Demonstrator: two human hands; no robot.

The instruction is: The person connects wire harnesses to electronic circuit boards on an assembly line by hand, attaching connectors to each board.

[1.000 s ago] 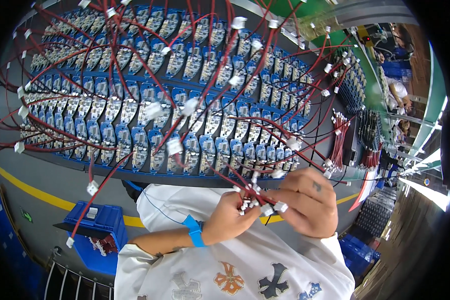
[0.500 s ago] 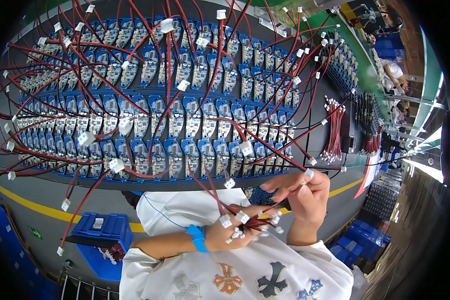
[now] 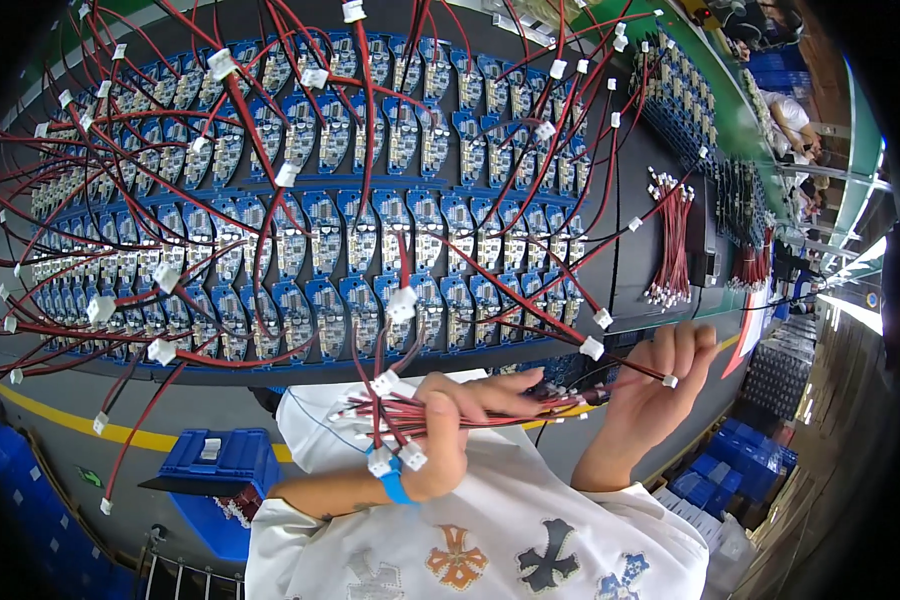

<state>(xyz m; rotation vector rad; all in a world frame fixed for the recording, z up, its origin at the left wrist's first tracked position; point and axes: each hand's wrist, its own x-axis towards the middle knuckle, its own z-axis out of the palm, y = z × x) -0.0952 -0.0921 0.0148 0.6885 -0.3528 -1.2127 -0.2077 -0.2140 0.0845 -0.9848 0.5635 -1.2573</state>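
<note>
My left hand (image 3: 448,425) is closed around a bundle of red and black connector wires (image 3: 410,408), with white plugs sticking out at both ends. Its fingers stretch to the right along the wires. Farther right, my right hand (image 3: 670,385) is raised with its fingers loosely apart. In front of its palm is a white plug (image 3: 670,381) on a red and black wire; I see no firm grip on it. Beyond both hands, rows of blue circuit boards (image 3: 355,310) cover a dark board (image 3: 611,250). Many carry red and black wires with white plugs.
A second wire bundle (image 3: 674,240) lies right of the rows, beside more stacked circuit boards (image 3: 675,95). Loose wires overhang the near edge. A blue bin (image 3: 220,460) stands at lower left; blue crates (image 3: 705,475) are at lower right. People work at far right.
My right hand has moved right, its fingers now raised and spread from a pinch. My left hand has turned, showing the wire bundle lengthwise. The view has shifted slightly.
</note>
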